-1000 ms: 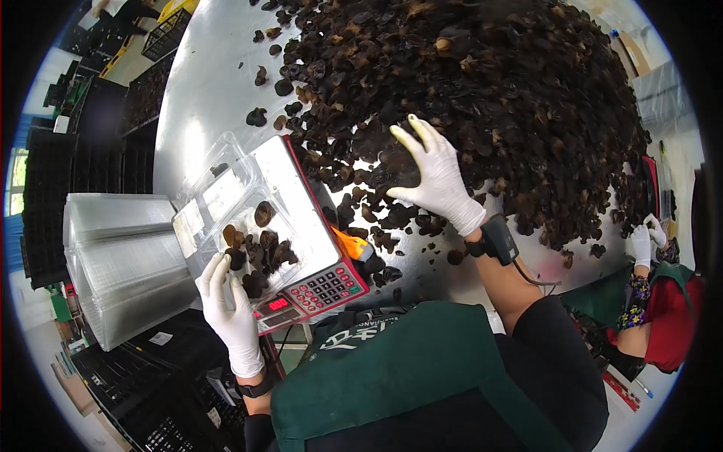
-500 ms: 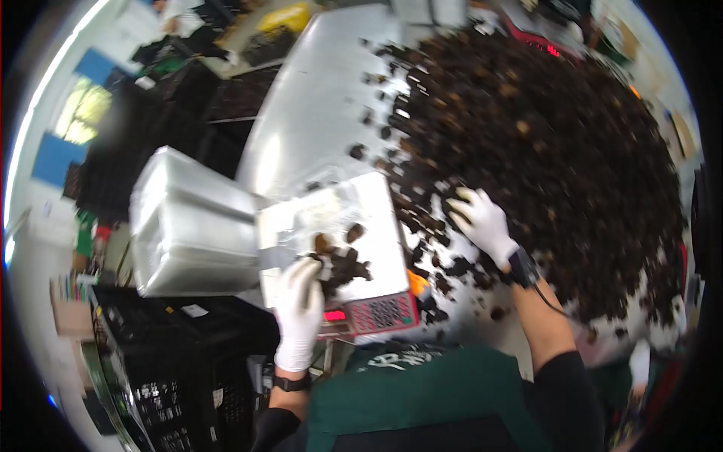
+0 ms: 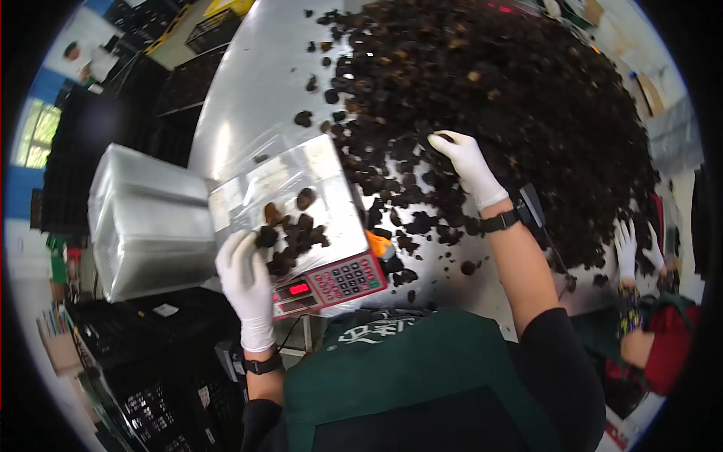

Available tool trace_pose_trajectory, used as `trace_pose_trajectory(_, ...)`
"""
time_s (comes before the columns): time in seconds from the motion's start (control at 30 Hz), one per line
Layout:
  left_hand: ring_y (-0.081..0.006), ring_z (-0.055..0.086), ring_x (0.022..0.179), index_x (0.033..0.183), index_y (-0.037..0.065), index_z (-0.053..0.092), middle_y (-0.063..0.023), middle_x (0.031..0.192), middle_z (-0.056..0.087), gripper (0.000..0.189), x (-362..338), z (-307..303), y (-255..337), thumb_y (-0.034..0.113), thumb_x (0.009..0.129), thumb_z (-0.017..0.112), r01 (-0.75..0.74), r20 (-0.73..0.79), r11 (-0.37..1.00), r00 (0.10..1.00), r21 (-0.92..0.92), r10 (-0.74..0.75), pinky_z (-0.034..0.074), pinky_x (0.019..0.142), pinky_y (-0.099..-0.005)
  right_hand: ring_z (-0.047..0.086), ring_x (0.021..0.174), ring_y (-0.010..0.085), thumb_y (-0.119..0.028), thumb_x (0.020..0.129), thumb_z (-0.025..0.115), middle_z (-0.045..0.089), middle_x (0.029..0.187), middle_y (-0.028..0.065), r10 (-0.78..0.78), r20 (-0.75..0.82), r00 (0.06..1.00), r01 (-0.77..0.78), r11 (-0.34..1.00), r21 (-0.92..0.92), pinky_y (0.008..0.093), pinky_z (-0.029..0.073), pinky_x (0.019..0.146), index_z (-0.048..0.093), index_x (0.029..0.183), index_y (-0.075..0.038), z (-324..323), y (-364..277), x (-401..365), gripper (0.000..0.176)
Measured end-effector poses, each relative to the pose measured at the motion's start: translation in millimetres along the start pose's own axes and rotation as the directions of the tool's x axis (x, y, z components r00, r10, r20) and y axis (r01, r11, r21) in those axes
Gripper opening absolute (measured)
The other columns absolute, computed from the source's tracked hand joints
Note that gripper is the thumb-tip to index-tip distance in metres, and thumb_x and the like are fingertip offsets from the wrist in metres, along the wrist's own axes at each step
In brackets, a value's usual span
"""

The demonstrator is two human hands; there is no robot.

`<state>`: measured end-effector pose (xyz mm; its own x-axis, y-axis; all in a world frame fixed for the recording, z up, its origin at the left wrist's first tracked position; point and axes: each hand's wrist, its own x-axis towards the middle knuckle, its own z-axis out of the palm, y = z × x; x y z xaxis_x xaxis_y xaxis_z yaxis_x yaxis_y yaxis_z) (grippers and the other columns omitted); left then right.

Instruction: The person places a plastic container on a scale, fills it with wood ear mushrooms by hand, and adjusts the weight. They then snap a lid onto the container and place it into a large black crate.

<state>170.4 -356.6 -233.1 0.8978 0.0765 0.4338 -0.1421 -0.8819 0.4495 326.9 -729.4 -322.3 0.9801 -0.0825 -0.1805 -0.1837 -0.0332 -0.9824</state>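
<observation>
My white-gloved left hand [image 3: 245,282] is at the left front edge of a digital scale [image 3: 331,177], its fingers curled together beside the dark pieces; what they grip, if anything, is hidden. A small cluster of dark brown, dried-mushroom-like pieces [image 3: 301,235] lies on the scale, over clear plastic film [image 3: 263,162]. The scale's red display [image 3: 299,288] is lit. My gloved right hand [image 3: 468,167] is above the near left side of a large heap of the same pieces [image 3: 520,98]. Its thumb and fingers are pinched together, with a dark piece [image 3: 446,138] partly showing between them.
A stack of clear plastic trays or bags [image 3: 154,222] stands left of the scale. Loose pieces are scattered over the metal table [image 3: 241,98]. An orange object [image 3: 380,245] touches the scale's right side. Black crates [image 3: 143,377] stand at lower left. Another person's gloved hands [image 3: 626,248] are at right.
My view has shifted, so the scale and stack appear farther left. My right hand has drawn from spread fingers in the heap to a pinch. Another person's hands have come into view at right.
</observation>
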Motion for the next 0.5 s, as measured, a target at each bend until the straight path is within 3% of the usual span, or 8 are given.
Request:
trace_pose_trajectory(0.03,-0.0320,0.056,0.121,0.115,0.000,0.067,-0.0148,0.123,0.063,0.033,-1,3,-6,-0.009,0.084,0.060,-0.002,-0.014,1.000,1.000,0.015,0.002,0.042,0.105,-0.0404,0.065,0.077,0.0102,-0.024,0.095,0.067,0.074,0.095,0.0050,0.161,0.165,0.973,-0.208,0.922,0.326,0.0259,0.049,0.061,0.072,0.110,-0.003,-6,-11,-6,0.027)
trace_pose_trajectory(0.1,-0.0316,0.052,0.126,0.118,0.001,0.066,-0.0150,0.130,0.059,0.034,-3,10,-10,-0.007,0.085,0.060,0.047,0.005,0.998,0.999,-0.031,-0.047,0.039,0.108,-0.0406,0.062,0.074,0.0056,-0.025,0.098,0.063,0.074,0.099,0.0044,0.213,0.327,0.921,-0.368,0.751,0.549,0.0202,0.039,0.050,0.072,0.106,-0.006,-14,-13,-9,0.023)
trace_pose_trajectory(0.17,-0.0324,0.053,0.125,0.119,0.000,0.064,-0.0154,0.132,0.058,0.036,-4,17,-13,-0.008,0.084,0.060,0.054,0.068,0.998,0.996,-0.020,-0.052,0.040,0.108,-0.0406,0.062,0.073,0.0053,-0.028,0.098,0.062,0.074,0.100,0.0044,0.252,0.409,0.877,-0.472,0.605,0.641,0.0187,0.032,0.044,0.072,0.107,-0.007,-11,-9,-11,0.025)
trace_pose_trajectory(0.2,-0.0327,0.054,0.124,0.120,0.000,0.064,-0.0156,0.132,0.058,0.037,-4,18,-11,-0.008,0.084,0.060,0.041,0.089,0.999,0.995,-0.012,-0.040,0.041,0.107,-0.0406,0.063,0.075,0.0084,-0.028,0.100,0.060,0.073,0.101,0.0060,0.234,0.469,0.852,-0.517,0.523,0.678,0.0183,0.033,0.044,0.071,0.108,-0.005,-9,-10,-12,0.027)
trace_pose_trajectory(0.3,-0.0333,0.055,0.121,0.120,0.000,0.063,-0.0160,0.131,0.058,0.038,-2,17,-3,-0.008,0.083,0.061,0.022,0.137,1.000,0.990,-0.005,-0.021,0.042,0.105,-0.0401,0.064,0.074,0.0076,-0.029,0.100,0.060,0.074,0.098,0.0066,0.214,0.528,0.822,-0.563,0.451,0.693,0.0196,0.031,0.044,0.070,0.109,-0.006,4,-18,-15,0.026)
trace_pose_trajectory(0.43,-0.0332,0.057,0.119,0.118,0.000,0.064,-0.0165,0.127,0.060,0.037,1,13,3,-0.009,0.082,0.062,0.012,0.130,1.000,0.991,-0.014,-0.010,0.044,0.104,-0.0393,0.062,0.069,0.0087,-0.027,0.101,0.059,0.074,0.100,0.0090,0.211,0.564,0.798,-0.587,0.484,0.649,0.0198,0.032,0.043,0.069,0.113,-0.004,31,-37,-17,0.028)
trace_pose_trajectory(0.5,-0.0331,0.058,0.118,0.118,0.000,0.064,-0.0165,0.126,0.061,0.038,7,10,8,-0.008,0.081,0.064,-0.011,0.090,1.000,0.996,-0.029,0.013,0.044,0.103,-0.0393,0.065,0.073,0.0098,-0.027,0.101,0.058,0.074,0.101,0.0086,0.109,0.638,0.762,-0.588,0.529,0.612,0.0201,0.037,0.045,0.069,0.112,-0.003,49,-52,-20,0.028)
